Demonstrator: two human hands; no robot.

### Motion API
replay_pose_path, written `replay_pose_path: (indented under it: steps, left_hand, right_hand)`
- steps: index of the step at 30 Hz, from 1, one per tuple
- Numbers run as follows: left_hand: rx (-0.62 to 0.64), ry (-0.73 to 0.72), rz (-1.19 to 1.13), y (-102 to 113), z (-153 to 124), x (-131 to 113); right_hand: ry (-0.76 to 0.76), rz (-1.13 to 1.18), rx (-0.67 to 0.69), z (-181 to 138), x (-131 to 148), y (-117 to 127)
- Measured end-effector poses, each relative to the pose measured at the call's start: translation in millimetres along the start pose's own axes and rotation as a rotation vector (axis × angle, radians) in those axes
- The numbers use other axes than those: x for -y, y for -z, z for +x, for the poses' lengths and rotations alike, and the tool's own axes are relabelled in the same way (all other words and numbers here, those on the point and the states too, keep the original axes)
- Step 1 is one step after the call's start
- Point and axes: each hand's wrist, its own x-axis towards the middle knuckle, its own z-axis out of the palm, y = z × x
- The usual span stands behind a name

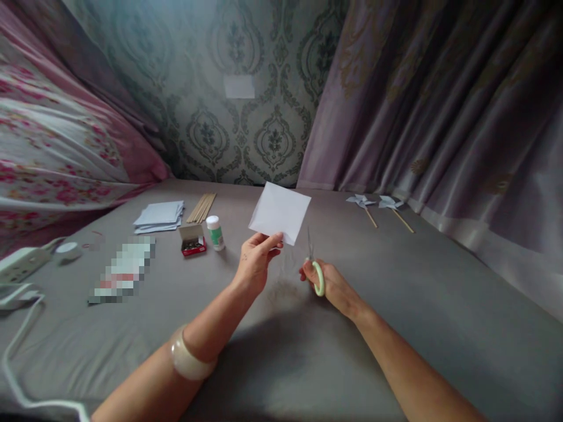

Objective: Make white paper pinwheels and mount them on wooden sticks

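Observation:
A square sheet of white paper point(280, 211) is pinched at its lower corner by my left hand point(257, 261), which holds it up above the grey cloth surface point(308, 363). My right hand point(329, 284) grips a pair of scissors point(318, 278) by the pale green handles. Their blades point upward, just right of the paper and apart from it. How far the blades are spread is hard to make out. A bangle circles my left forearm.
Left of my hands are a white bottle point(215, 233), a small red box point(192, 241), wooden sticks point(202, 207) and stacked paper point(159, 215). A power strip point(24, 264) with a cable lies far left. Two paper pinwheels point(361, 201) on sticks rest at back right, near the curtain point(373, 117).

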Motion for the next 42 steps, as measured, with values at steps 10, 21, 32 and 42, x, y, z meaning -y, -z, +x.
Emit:
replay_pose_path:
  steps: [10, 21, 32, 42]
  left_hand:
    - [0.002, 0.018, -0.008, -1, -4, 0]
    - [-0.006, 0.027, 0.011, -4, -5, -1]
    - [-0.006, 0.017, -0.010, -2, -7, 0]
    - [-0.018, 0.022, -0.015, -4, -8, -2]
  right_hand:
    - [0.059, -0.132, 0.179, -7, 1, -10]
    - [-0.008, -0.074, 0.149, -8, 7, -10]
    - [-0.043, -0.033, 0.087, -7, 3, -11]
    - [-0.070, -0.011, 0.050, -7, 2, -12]
